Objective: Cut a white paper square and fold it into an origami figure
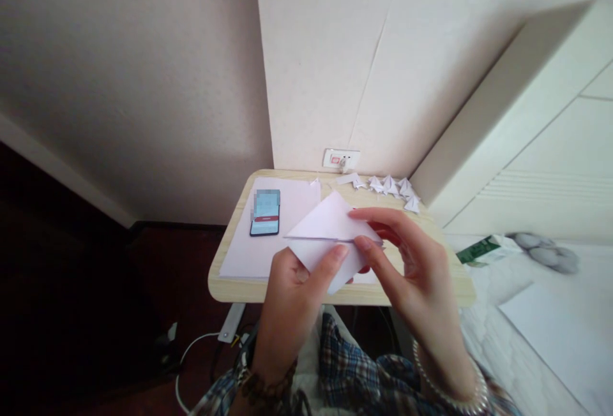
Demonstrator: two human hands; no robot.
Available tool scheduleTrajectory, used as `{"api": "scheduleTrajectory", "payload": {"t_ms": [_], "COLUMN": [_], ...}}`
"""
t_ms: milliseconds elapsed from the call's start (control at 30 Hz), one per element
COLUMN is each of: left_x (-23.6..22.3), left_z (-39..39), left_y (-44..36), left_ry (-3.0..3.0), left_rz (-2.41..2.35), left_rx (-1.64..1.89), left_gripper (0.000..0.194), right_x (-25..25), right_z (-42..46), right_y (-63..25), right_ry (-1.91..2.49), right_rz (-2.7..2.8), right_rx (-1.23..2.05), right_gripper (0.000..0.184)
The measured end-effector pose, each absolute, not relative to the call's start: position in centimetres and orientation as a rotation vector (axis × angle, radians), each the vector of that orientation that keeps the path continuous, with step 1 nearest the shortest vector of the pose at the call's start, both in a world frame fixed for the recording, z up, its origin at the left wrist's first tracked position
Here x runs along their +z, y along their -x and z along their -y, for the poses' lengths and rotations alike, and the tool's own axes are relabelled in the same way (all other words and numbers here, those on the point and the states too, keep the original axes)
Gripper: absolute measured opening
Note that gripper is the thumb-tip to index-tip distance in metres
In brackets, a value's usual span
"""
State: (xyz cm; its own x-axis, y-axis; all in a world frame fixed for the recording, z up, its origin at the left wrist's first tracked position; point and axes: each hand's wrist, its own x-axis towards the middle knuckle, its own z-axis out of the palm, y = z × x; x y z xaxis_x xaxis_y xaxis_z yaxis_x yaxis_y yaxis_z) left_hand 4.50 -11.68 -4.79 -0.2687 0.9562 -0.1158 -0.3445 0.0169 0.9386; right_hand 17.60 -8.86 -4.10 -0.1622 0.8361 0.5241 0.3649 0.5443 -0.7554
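A folded sheet of white paper [330, 221], diamond-shaped with a crease line across its middle, is held up above the small table [230, 291]. My left hand [301, 282] grips its lower part, thumb lying on the front face and the other fingers hidden behind. At the right corner, my right hand [407, 250] pinches the paper, its thumb near the middle crease and its index finger along the upper right edge. Behind the paper, a stack of white sheets [239, 250] lies on the table with a smartphone [265, 212] on top, its screen lit.
Several small folded paper pieces [390, 185] stand along the table's back right edge. A wall socket [341, 159] with a plug sits behind. To the right, a green and white box [488, 250], a grey object [546, 252] and a white sheet [565, 339] rest on a bed.
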Motion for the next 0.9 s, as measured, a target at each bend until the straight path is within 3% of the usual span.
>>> {"api": "scheduleTrajectory", "payload": {"t_ms": [267, 467, 667, 900], "left_x": [-4.9, -5.8, -5.9, -5.5], "left_z": [11.1, 11.1, 11.0, 10.7], "left_y": [-3.7, -2.6, -1.9, -2.3], "left_ry": [-0.865, -0.832, -0.796, -0.731], "left_rz": [-1.109, -1.115, -1.071, -0.992], "left_rx": [1.466, 1.509, 1.525, 1.531], "left_gripper": [0.026, 0.027, 0.023, 0.021], "right_x": [-3.6, -4.3, -4.1, -3.7], "right_z": [9.9, 9.9, 10.3, 11.1], "right_y": [-17.5, -16.4, -16.3, -16.8], "right_ry": [1.064, 0.985, 1.067, 1.056], "right_rz": [1.795, 1.673, 1.738, 1.732], "right_rx": [0.435, 0.581, 0.516, 0.526], "right_gripper": [0.019, 0.044, 0.022, 0.020]}}
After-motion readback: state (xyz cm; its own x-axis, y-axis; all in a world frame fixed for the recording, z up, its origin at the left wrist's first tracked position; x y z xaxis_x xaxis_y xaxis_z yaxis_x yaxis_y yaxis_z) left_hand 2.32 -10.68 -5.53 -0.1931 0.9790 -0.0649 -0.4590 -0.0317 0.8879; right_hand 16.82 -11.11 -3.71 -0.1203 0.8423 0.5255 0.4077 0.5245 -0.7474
